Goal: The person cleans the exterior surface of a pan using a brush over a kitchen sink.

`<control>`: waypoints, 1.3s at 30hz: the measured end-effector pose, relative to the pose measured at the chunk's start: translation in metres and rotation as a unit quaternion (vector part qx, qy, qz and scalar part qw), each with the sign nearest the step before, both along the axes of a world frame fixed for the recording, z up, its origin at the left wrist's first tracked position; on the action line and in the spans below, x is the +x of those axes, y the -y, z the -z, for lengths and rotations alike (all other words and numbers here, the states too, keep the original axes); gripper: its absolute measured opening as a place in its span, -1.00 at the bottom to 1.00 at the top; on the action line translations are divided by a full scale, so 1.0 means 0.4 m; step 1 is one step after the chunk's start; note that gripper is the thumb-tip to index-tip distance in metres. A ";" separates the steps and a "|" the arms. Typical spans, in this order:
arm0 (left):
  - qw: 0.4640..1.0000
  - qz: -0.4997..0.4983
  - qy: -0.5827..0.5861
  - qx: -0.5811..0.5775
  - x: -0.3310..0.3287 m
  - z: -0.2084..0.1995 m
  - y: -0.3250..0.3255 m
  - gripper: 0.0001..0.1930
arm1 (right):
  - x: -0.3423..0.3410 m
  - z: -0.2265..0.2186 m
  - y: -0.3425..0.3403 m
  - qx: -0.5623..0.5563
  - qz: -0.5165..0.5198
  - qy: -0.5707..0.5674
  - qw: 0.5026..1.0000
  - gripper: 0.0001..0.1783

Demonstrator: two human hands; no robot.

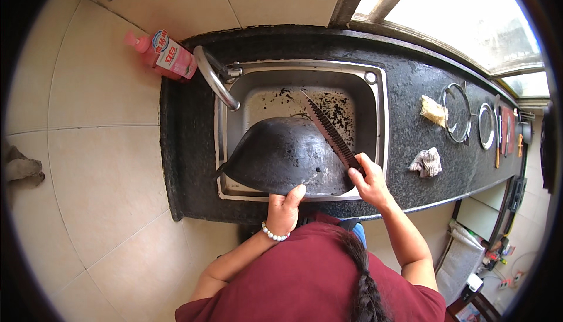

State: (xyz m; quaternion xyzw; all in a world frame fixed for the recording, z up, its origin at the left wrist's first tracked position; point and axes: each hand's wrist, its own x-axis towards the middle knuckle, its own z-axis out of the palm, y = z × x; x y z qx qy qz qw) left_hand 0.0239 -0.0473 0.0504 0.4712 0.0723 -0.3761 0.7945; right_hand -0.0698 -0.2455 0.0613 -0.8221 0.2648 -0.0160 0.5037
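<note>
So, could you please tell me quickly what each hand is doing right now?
Left hand: gripping the rim of the upturned black wok.
Right hand: closed on the serrated blade.

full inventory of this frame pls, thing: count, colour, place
wok: 1, black, upside down over the sink
serrated blade: 1, dark, laid across the wok's bottom
sink: 1, steel, set in the countertop, dark specks inside
tap: 1, chrome, left rear of sink
pump bottle: 1, pink, back left corner
countertop: 1, black speckled
scrub pad: 1, yellowish, right of sink
rag: 1, grey-white, crumpled, near counter front
round metal racks: 2, steel, far right
left hand: holds the wok's near rim, bead bracelet on wrist
right hand: grips the blade's handle
</note>
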 end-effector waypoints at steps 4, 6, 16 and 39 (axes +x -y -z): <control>0.997 0.005 -0.080 -0.002 0.004 0.040 0.022 -0.85 | -0.027 -0.002 -0.010 -0.048 -0.049 0.032 0.997 -0.72; 0.999 0.028 -0.044 0.002 -0.007 0.083 0.002 -0.81 | -0.038 -0.005 -0.017 -0.088 -0.076 0.040 0.992 -0.67; 0.997 0.056 0.048 -0.023 0.002 0.086 -0.019 -0.72 | -0.001 0.003 -0.037 -0.198 -0.109 0.034 0.974 -0.89; 0.994 0.078 0.063 0.048 0.001 0.054 -0.017 -0.72 | 0.127 0.075 -0.002 -0.272 -0.142 -0.036 0.951 -0.85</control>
